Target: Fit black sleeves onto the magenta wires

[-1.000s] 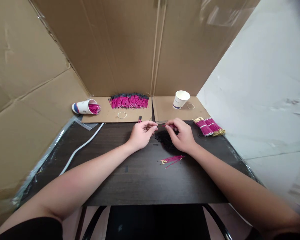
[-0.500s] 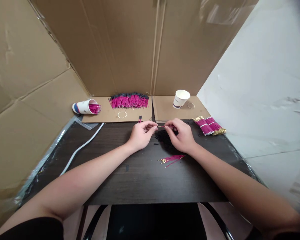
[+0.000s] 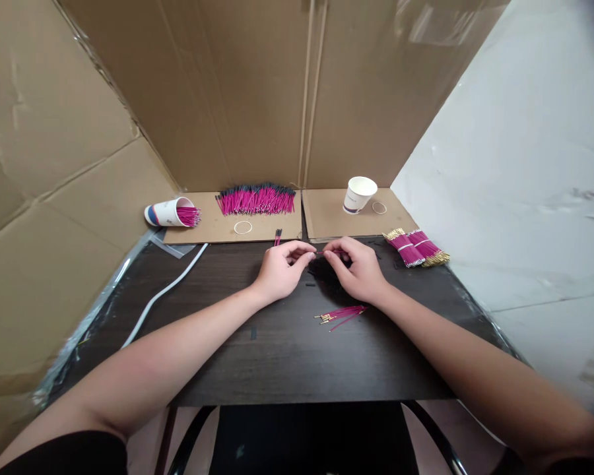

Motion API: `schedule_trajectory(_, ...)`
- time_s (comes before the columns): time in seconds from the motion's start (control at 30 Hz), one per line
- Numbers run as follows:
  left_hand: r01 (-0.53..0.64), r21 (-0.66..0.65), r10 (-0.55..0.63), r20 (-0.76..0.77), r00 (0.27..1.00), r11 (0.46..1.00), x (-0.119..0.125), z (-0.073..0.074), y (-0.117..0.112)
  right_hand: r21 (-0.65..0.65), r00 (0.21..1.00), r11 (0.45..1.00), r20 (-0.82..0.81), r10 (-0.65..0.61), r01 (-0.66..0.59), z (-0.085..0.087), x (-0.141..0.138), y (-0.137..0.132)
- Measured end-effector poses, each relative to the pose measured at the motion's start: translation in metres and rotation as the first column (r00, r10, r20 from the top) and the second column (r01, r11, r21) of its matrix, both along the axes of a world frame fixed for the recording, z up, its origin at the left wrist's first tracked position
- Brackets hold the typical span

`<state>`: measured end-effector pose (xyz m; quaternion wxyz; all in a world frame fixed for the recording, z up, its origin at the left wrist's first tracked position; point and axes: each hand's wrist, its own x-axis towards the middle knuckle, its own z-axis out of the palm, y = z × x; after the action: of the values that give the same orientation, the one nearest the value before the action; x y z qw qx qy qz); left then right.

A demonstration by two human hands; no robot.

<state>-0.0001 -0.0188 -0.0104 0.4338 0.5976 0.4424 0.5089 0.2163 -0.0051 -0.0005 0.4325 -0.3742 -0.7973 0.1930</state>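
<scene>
My right hand (image 3: 357,269) is closed in a pinch on a thin magenta wire (image 3: 319,252), which points left into the narrow gap between my hands. Facing it, my left hand (image 3: 283,270) pinches at the wire's end; whatever small piece sits in those fingertips is hidden. Beneath my right hand lies a heap of small black sleeves (image 3: 321,272), partly covered by it. One loose black sleeve (image 3: 310,285) rests to the left of the heap. Nearer to me are several magenta wires with gold tips (image 3: 344,313). Black-ended wires (image 3: 278,236) stick out beyond my left hand.
On the cardboard at the back lies a wide row of black-ended magenta wires (image 3: 257,199). A tipped paper cup (image 3: 163,213) holds more wires; another paper cup (image 3: 360,194) stands upright. Tied wire bundles (image 3: 416,248) lie right. Rubber bands (image 3: 243,227) and a pale cable (image 3: 165,290) are about.
My fingertips have come closer together, and the gap over the wire is narrower. The gold tip seen between them before no longer shows. The surrounding things stay put.
</scene>
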Motion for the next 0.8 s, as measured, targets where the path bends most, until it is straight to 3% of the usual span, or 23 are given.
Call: schedule_trajectory(0.8, -0.017, 0.058, 0.019, -0.023, 1.000, 0.998, -0.0016, -0.0014, 0.0014, 0.002, 1.000, 1.000, 0.004, 0.019, -0.019, -0.0007, 0.0005, 0.0009)
